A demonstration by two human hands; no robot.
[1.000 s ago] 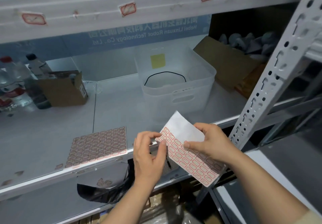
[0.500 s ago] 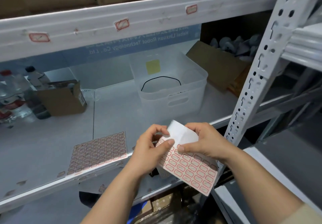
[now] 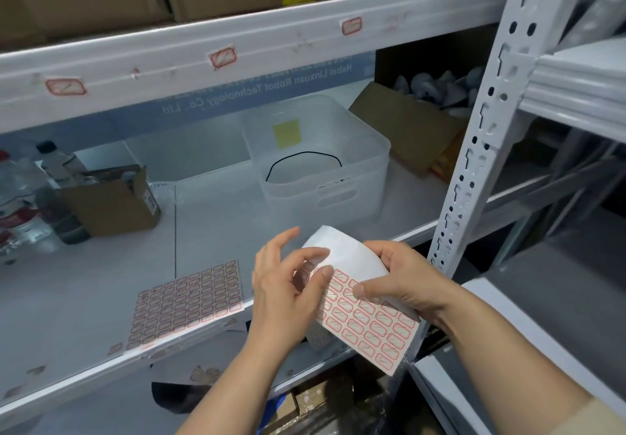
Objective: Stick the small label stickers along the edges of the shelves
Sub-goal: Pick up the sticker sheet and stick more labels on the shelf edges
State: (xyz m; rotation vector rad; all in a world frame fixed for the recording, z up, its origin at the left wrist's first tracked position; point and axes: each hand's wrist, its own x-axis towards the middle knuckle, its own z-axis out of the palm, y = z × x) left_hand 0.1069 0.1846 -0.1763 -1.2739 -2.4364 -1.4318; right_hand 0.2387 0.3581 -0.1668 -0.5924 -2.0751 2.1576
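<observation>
So the clear plastic storage bin (image 3: 318, 170) sits mid-shelf, and I'll place everything off that. Left of the bin there's a small open brown cardboard box (image 3: 111, 201), and further left of it a bunch of clear plastic bottles (image 3: 23, 197). Right of the bin and a bit behind, a flat brown cardboard flap (image 3: 406, 126). In front of the bin and to its left, a sheet of red-bordered label stickers (image 3: 189, 302) lies at the shelf's front edge. Directly in front of the bin, past the edge, my right hand (image 3: 396, 282) holds a second, curled sticker sheet (image 3: 366, 319), my left hand (image 3: 284, 289) just beside it. Above the bin, three red-bordered labels (image 3: 222, 58) sit on the white metal upper shelf beam (image 3: 271, 42).
</observation>
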